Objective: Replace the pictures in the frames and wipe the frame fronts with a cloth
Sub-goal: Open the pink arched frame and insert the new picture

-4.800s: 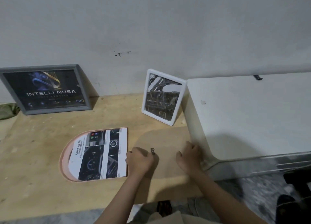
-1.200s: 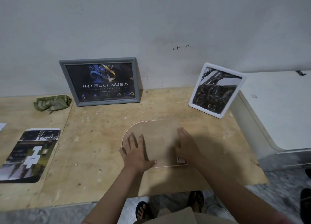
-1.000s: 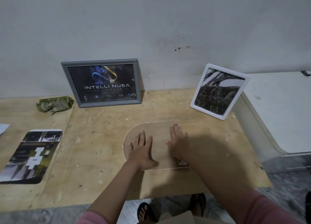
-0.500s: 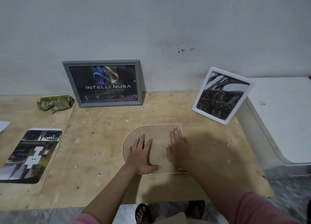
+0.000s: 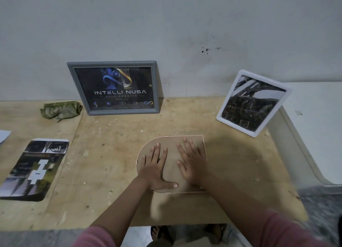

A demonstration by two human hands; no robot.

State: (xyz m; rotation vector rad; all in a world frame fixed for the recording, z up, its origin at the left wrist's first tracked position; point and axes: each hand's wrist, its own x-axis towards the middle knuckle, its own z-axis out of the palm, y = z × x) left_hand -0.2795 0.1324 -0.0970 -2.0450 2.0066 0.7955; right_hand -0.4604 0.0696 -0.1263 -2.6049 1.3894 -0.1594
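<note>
An arch-shaped frame (image 5: 171, 143) lies face down on the wooden table (image 5: 114, 154), its brown backing board up. My left hand (image 5: 157, 169) and my right hand (image 5: 192, 163) press flat on the board, fingers straight and spread. A grey frame (image 5: 112, 88) with a dark "INTELLI NUSA" picture leans on the wall behind. A white frame (image 5: 252, 102) with a dark picture stands tilted at the right. A loose arch-shaped picture (image 5: 34, 169) lies at the left. A crumpled green cloth (image 5: 61, 109) sits near the grey frame.
A white cabinet top (image 5: 318, 128) adjoins the table on the right, just behind the white frame. A paper corner (image 5: 3, 136) shows at the far left edge. The table's front edge runs close to my body, with floor and feet below.
Earlier a printed picture lay in the open frame and my hands were curled at the backing. Now the backing covers the frame and both hands lie flat on it, the right hand shifted inward.
</note>
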